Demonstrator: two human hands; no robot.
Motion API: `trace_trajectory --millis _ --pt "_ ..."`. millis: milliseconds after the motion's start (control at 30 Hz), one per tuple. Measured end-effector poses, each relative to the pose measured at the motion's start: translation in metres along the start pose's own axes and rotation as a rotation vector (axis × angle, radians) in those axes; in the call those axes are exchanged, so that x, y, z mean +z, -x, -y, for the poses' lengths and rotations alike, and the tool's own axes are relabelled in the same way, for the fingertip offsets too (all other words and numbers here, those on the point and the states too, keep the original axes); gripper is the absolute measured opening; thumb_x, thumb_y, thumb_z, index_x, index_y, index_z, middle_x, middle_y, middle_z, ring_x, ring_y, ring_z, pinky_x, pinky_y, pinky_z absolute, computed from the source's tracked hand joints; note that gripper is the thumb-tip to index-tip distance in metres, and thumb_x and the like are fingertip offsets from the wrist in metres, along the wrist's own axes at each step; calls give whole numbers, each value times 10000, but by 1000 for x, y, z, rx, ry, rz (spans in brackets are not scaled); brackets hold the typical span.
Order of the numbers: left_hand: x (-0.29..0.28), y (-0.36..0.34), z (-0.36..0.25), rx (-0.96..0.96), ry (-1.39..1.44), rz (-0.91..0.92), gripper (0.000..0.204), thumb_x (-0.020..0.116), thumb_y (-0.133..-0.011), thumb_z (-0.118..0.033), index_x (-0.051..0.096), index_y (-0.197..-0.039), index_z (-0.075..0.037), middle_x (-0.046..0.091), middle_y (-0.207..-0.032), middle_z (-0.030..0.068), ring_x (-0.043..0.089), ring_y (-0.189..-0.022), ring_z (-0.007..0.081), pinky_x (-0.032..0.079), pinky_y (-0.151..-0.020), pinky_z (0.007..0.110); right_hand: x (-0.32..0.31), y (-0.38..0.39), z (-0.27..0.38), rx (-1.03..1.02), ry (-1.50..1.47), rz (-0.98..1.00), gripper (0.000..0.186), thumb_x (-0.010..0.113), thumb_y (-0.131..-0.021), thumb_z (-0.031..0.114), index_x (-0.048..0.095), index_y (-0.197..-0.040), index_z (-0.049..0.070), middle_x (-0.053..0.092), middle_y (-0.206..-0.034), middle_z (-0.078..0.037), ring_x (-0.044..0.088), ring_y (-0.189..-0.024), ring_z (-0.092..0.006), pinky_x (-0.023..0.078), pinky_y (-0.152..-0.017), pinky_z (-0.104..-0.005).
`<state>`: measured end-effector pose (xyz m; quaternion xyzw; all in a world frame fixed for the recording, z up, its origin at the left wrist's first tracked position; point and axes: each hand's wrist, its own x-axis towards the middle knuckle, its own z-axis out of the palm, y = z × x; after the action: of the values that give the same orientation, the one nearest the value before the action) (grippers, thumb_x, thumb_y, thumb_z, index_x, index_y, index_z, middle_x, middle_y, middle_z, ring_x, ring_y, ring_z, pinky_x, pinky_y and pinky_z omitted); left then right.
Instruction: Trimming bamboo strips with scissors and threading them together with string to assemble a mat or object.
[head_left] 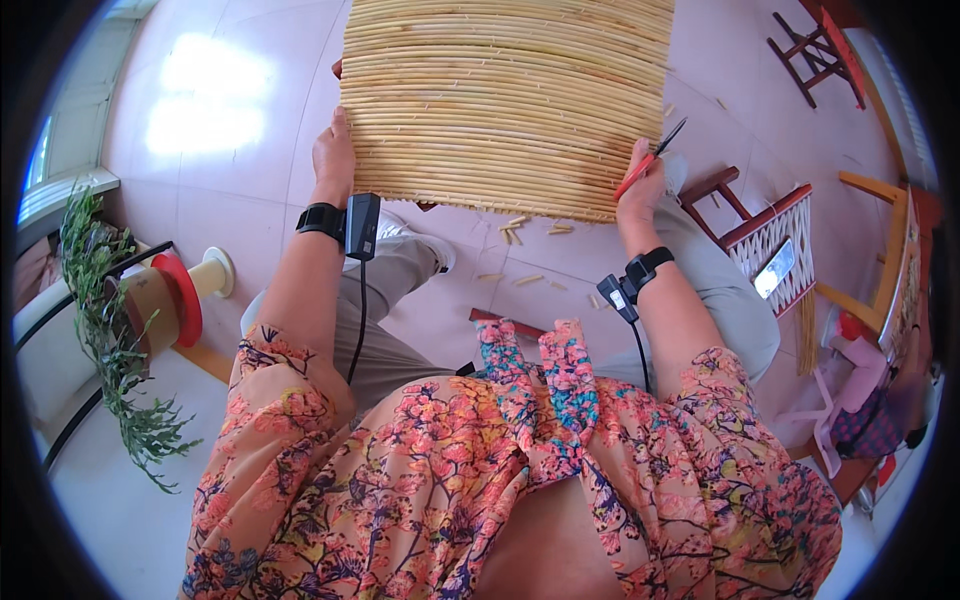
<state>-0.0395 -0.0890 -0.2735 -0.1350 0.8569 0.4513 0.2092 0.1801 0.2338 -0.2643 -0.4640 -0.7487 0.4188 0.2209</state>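
A mat (505, 110) of thin straw-coloured stalks, bound side by side, spreads out in front of me and runs past the top of the view. My left hand (334, 158) is closed on its left edge, near the lower corner. At the lower right corner, my right hand (643, 188) grips the edge and also holds scissors (636, 176) with red handles, their dark blades pointing away to the upper right. Small pale threads show along the stalks. Part of a dark red support peeks out behind the mat.
Short cut stalk pieces (528, 280) lie scattered on the tiled floor. To my right stands a folding stool (745, 222) with a woven seat and a phone (774, 268) on it. Another stool (818, 55) is at the far right. A green plant (95, 290) and a spool (212, 272) are at left.
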Motion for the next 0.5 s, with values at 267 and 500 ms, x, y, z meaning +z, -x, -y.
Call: trace_trajectory --millis 267,500 --pt "14 -24 13 3 -70 -81 664 322 -905 -516 603 -1007 77 634 -909 225 613 -863 324 456 -775 392 8 -40 -18 166 -13 63 536 529 -839 525 546 -780 -8 553 -668 -91 533 -594 -171 429 -539 -276" --pt "8 -31 22 314 -62 54 589 411 -903 -429 452 -1194 81 572 -1043 232 603 -888 338 471 -776 388 -40 -64 -8 475 -445 -21 426 608 -813 459 519 -760 46 536 -638 -52 555 -551 -191 463 -497 -310"
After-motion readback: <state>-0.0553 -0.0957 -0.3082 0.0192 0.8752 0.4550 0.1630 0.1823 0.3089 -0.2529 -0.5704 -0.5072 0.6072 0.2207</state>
